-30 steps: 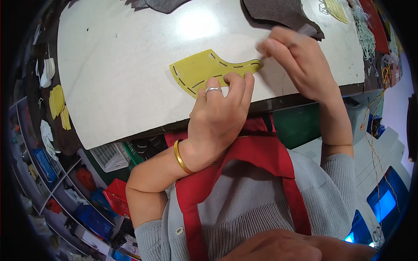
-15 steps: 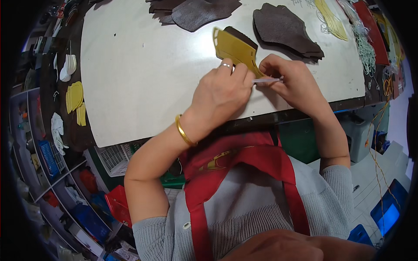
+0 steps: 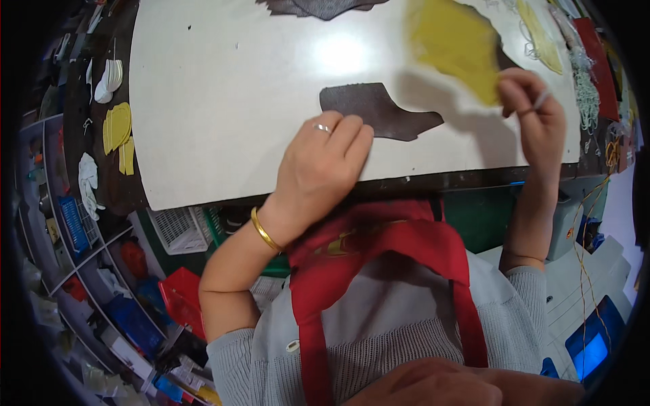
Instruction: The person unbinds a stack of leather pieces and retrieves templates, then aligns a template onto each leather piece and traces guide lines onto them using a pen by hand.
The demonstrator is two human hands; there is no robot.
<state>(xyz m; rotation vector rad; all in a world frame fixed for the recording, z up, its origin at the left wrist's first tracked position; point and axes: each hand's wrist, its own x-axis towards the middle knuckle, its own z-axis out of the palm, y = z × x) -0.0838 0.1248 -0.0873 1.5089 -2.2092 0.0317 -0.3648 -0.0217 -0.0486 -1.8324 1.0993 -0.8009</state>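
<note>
A dark brown leather piece (image 3: 369,108), shaped like a boot side, lies flat on the white board. My left hand (image 3: 325,155) is at its lower left edge, fingers curled and holding it down; the fingertips are hidden. Up to the right, my right hand (image 3: 538,111) pinches the narrow end of a yellow template (image 3: 457,47), raised off the board and blurred by motion. A slim pale pen-like stick (image 3: 541,100) also shows between this hand's fingers, mostly hidden.
More dark leather pieces (image 3: 325,7) are stacked at the far edge. Yellow pieces (image 3: 118,128), white pieces (image 3: 110,81) and a white glove (image 3: 88,183) lie along the left. Pale green cord (image 3: 586,88) and a red panel (image 3: 597,64) are at the right.
The yellow template has come up off the leather piece and moved right and away in my right hand. My left hand has shifted slightly left and stays at the leather, now uncovered.
</note>
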